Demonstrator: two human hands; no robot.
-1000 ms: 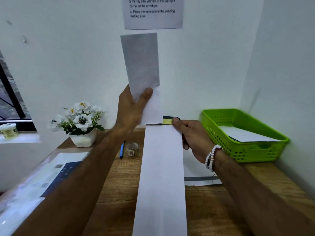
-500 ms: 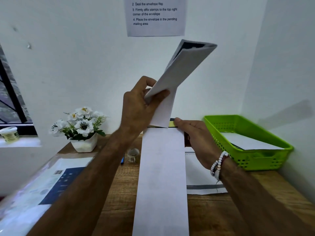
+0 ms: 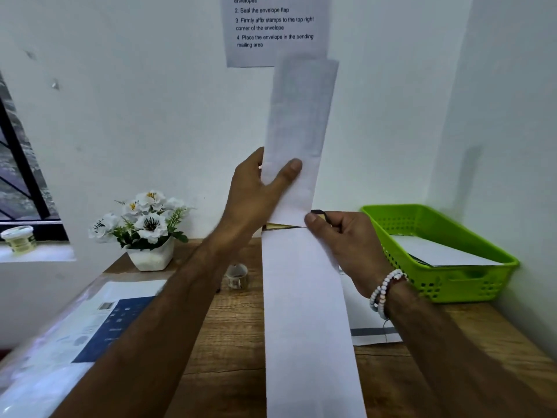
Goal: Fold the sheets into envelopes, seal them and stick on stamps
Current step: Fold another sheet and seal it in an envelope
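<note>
A folded white sheet (image 3: 298,122) stands upright in front of the wall, pinched near its lower end by my left hand (image 3: 259,188), thumb on its front. Its bottom end meets the far mouth of a long white envelope (image 3: 304,312) that runs toward me over the wooden desk. My right hand (image 3: 346,245) grips the envelope's far right corner, thumb on top. A dark and yellow strip shows at the envelope's mouth beside that thumb. The sheet's lower tip is hidden where it meets the envelope.
A green basket (image 3: 452,282) holding white paper sits at the right against the wall. A flower pot (image 3: 150,254), a tape roll (image 3: 236,276) and a plastic-wrapped paper pack (image 3: 69,333) are at the left. An instruction notice (image 3: 271,25) hangs on the wall. More paper (image 3: 370,324) lies under the envelope.
My left hand has swung the folded sheet from a rightward tilt back to upright above the envelope's mouth. My right hand has kept its hold on the envelope's corner.
</note>
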